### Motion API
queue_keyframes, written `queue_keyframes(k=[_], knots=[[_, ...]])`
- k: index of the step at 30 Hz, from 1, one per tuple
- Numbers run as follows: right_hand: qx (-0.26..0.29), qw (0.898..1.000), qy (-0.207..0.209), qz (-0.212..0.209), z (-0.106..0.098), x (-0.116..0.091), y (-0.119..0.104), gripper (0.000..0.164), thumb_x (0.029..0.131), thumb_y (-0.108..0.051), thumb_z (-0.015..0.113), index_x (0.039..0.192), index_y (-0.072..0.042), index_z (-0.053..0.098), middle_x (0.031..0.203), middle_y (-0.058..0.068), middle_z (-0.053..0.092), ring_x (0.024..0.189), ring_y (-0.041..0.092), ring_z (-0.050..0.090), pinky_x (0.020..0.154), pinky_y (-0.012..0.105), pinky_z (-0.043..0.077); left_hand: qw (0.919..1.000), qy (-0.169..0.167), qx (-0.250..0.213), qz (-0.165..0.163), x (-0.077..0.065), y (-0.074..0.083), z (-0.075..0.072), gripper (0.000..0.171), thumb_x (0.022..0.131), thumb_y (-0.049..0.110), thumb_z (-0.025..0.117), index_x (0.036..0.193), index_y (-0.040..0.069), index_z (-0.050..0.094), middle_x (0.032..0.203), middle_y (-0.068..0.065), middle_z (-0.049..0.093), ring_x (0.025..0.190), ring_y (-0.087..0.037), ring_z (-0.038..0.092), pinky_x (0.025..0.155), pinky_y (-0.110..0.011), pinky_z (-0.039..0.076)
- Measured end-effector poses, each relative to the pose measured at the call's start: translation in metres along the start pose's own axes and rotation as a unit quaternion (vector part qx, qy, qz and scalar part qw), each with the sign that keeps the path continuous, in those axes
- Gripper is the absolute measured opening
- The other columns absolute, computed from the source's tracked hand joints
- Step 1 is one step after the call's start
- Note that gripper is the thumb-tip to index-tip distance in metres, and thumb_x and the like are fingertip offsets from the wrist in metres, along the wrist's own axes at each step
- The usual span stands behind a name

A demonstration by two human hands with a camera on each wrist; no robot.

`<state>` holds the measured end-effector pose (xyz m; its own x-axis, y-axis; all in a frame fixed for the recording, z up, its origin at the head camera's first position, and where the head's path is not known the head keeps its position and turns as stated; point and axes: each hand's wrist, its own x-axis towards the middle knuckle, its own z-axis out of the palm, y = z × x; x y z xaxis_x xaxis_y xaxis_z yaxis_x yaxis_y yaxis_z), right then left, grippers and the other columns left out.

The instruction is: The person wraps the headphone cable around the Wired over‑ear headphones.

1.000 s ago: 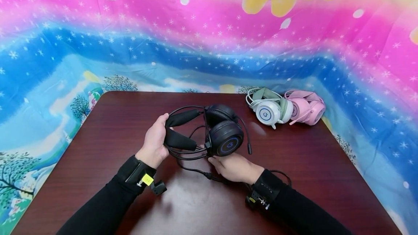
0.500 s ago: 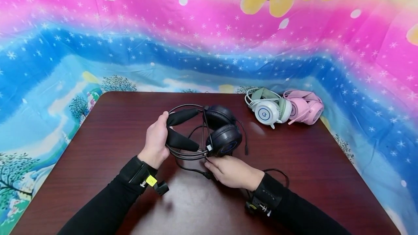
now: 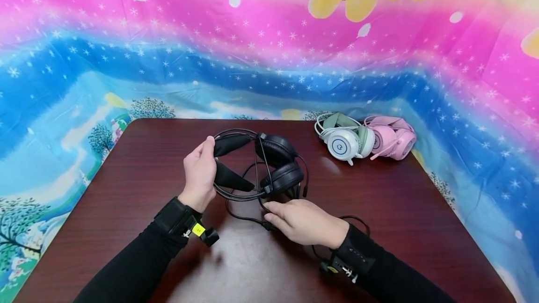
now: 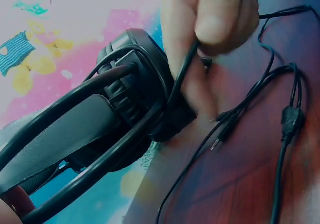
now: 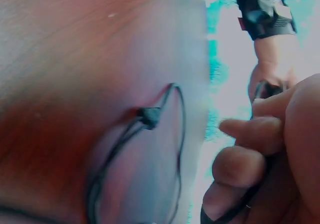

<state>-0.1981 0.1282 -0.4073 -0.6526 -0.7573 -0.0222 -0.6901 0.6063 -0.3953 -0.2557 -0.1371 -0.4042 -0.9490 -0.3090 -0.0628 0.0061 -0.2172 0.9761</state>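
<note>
My left hand (image 3: 200,174) grips the headband of a black over-ear headset (image 3: 283,177), holding it up above the table with the ear cups toward the right. A thin microphone boom hangs off the far side of the cups. Just below the nearer cup, my right hand (image 3: 309,222) pinches the headset's black cable (image 4: 186,66) between thumb and fingers. More of that cable trails over the tabletop; the left wrist view shows its splitter block (image 4: 293,121) and a metal-tipped plug (image 4: 217,143). In the right wrist view the curled fingers (image 5: 240,166) hide part of the cord.
At the back right of the brown table (image 3: 168,146) lie a white and green headset (image 3: 343,146) and a pink headset (image 3: 393,139), side by side. A colourful printed cloth (image 3: 252,60) hangs behind the table and along its sides.
The black headset has shifted slightly left and turned, so the ring logo on its nearer cup no longer shows. My right hand has moved slightly down from the cup, still pinching the cable.
</note>
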Motion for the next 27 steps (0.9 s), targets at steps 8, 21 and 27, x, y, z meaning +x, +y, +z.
queue_keyframes(k=[8, 21, 27], knots=[[0.149, 0.986, -0.063, -0.048, -0.03, -0.016, 0.01, 0.025, 0.119, -0.038, 0.048, 0.126, -0.025, 0.068, 0.09, -0.016, 0.06, 0.075, -0.005, 0.054, 0.076, 0.02, 0.05, 0.9997, 0.023, 0.005, 0.009, 0.005, 0.007, -0.009, 0.048, 0.114, 0.049, 0.056, 0.08, 0.018, 0.067, 0.054, 0.01, 0.027, 0.045, -0.014, 0.027, 0.054, -0.028, 0.022], [0.079, 0.994, 0.057, -0.042, -0.089, -0.036, 0.039, 0.023, 0.117, -0.025, 0.058, 0.129, -0.034, 0.074, 0.118, -0.018, 0.073, 0.096, 0.002, 0.064, 0.086, 0.027, 0.055, 0.9961, -0.034, 0.073, -0.035, 0.01, 0.02, -0.025, 0.049, 0.112, 0.052, 0.059, 0.142, 0.016, 0.074, 0.116, 0.003, 0.07, 0.095, -0.004, 0.054, 0.096, -0.031, 0.051], [-0.009, 0.978, 0.203, -0.052, -0.095, -0.017, 0.054, 0.012, 0.098, -0.026, 0.085, 0.101, -0.032, 0.075, 0.095, -0.021, 0.07, 0.083, 0.001, 0.058, 0.075, 0.024, 0.051, 0.9839, -0.086, 0.142, -0.065, 0.008, 0.023, -0.025, 0.051, 0.113, 0.055, 0.055, 0.134, 0.014, 0.077, 0.069, 0.007, 0.045, 0.079, -0.018, 0.052, 0.069, -0.03, 0.039]])
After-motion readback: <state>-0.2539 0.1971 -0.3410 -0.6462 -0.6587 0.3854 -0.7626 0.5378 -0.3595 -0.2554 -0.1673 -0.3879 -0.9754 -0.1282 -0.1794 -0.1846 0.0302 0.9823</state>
